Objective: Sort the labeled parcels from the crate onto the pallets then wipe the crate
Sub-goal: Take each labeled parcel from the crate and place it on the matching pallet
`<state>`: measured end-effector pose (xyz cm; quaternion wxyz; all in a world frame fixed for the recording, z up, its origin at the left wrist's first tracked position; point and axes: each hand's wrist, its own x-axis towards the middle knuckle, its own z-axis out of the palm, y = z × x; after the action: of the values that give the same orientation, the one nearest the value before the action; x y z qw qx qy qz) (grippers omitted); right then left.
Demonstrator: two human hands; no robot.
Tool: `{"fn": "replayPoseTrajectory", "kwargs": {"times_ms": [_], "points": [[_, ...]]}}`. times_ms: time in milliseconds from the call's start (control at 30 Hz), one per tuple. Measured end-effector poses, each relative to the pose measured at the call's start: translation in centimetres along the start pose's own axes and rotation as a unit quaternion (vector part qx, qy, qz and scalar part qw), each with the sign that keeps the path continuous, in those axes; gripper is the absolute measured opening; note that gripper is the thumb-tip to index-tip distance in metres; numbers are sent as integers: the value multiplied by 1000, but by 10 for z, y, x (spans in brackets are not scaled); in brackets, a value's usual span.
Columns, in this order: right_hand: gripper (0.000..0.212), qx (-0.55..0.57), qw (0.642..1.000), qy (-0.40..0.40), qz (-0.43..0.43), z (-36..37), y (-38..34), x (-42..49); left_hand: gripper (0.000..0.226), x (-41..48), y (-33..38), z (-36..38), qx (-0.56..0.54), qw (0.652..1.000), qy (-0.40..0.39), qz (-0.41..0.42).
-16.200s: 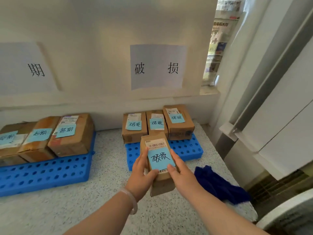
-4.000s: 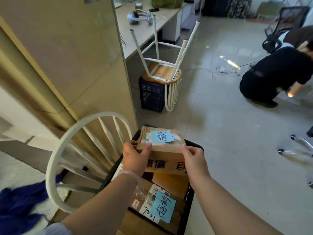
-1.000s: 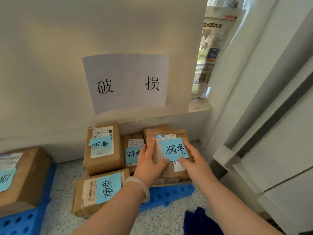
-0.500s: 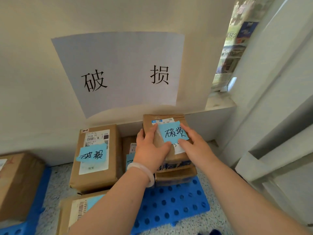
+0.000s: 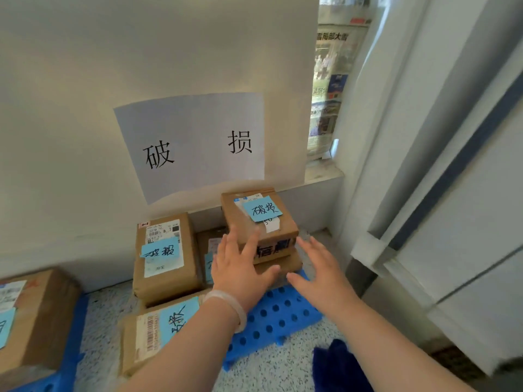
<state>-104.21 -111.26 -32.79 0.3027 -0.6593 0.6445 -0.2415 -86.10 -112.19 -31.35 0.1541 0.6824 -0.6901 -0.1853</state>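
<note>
A cardboard parcel (image 5: 256, 222) with a blue handwritten note sits on top of another parcel at the back right of the blue pallet (image 5: 278, 315), under a wall sign. My left hand (image 5: 240, 270) is spread just in front of its left side. My right hand (image 5: 319, 271) is spread just off its right side, holding nothing. Two more labeled parcels lie on this pallet: one upright at the back left (image 5: 165, 258), one in front (image 5: 158, 329). The crate is out of view.
A second blue pallet (image 5: 70, 363) at the left carries another parcel (image 5: 31, 315). A dark blue cloth (image 5: 336, 366) lies on the speckled surface near my right forearm. A white wall stands behind, and a white panel and window ledge are at the right.
Both hands have let go of the top parcel and drawn back towards me with fingers apart. The parcel stays on the stack. The camera has pulled back a little.
</note>
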Motion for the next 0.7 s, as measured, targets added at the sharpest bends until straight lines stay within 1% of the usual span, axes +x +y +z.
{"fn": "replayPoseTrajectory", "kwargs": {"times_ms": [67,167,267,400,500,600,700], "points": [[81,-18,1000,-8,5,-1,9,-41,86,-33,10,9,34,998,-14,47],[85,-74,997,11,2,-8,22,-100,88,-74,30,26,63,991,-31,117],[86,-129,991,30,23,-21,37,-154,88,-108,53,47,66,983,-59,163],[88,-150,984,70,66,-43,60,-220,87,-152,95,70,56,964,-89,244],[91,-153,978,101,97,-65,79,-268,85,-186,135,87,53,938,-93,329],[92,-155,968,136,140,-82,106,-315,84,-220,174,106,65,900,-101,420],[91,-136,958,168,190,-96,136,-357,83,-246,212,127,74,870,-130,470]]}}
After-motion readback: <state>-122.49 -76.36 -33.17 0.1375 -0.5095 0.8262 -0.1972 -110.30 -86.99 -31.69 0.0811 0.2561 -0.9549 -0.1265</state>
